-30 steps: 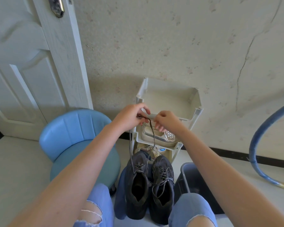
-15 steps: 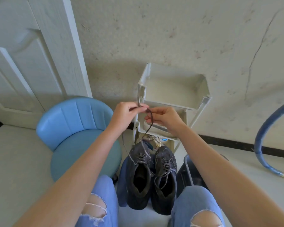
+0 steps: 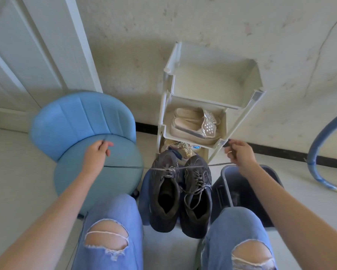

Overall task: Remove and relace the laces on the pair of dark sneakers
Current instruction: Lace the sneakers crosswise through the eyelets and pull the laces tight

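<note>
A blue padded chair stands centre left, before a white panelled door at upper left. A white tiered shelf rack stands against the stained, cracked wall; pale shoes lie on its middle shelf. A dark bin sits lower right, a blue hoop at the right edge

Premises: a home, most likely an entry or hall corner. Evidence as follows. A white panelled door is set in a stained, cracked cream wall with a black skirting strip above a pale floor. A tiered plastic shoe rack stands against that wall, with pale sandals on its middle shelf. Dark sneakers sit just in front of the rack. A blue padded chair stands to its left; a dark bin and a blue hoop are to its right.
</note>
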